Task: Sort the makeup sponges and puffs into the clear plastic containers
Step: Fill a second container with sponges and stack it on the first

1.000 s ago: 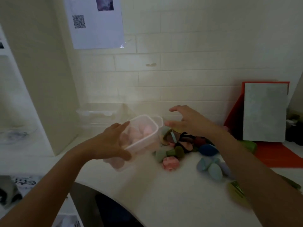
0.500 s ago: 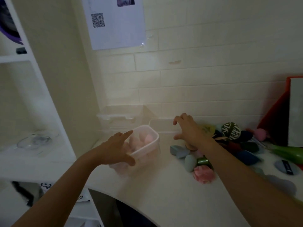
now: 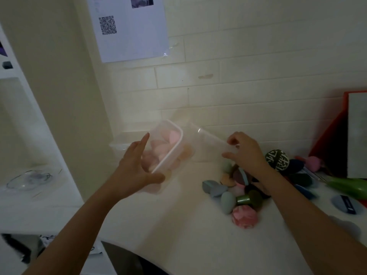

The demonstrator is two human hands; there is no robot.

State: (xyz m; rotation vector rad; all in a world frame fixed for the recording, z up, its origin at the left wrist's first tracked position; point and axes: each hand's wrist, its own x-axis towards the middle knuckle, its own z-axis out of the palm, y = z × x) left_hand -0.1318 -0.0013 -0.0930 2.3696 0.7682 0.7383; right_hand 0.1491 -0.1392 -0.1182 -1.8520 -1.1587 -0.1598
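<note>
My left hand (image 3: 135, 169) grips a clear plastic container (image 3: 170, 149) holding pink sponges (image 3: 170, 138), tilted up on its side above the white table (image 3: 168, 225). My right hand (image 3: 245, 151) pinches the near rim of a second, empty clear container (image 3: 210, 144) standing against the wall. Below and right of that hand lies a pile of sponges and puffs: a grey-blue sponge (image 3: 214, 188), a pale green egg sponge (image 3: 227, 202), a pink puff (image 3: 244, 216), and a dark round patterned puff (image 3: 278, 160).
A clear lid (image 3: 123, 140) rests by the wall behind the left hand. A green bottle (image 3: 349, 187) and a red stand with a grey panel (image 3: 355, 135) are at right. A glass dish (image 3: 29, 179) sits on the left shelf. The table edge curves near me.
My left hand has lifted and tilted the container of pink sponges. My right hand has closed on the rim of the empty container by the wall.
</note>
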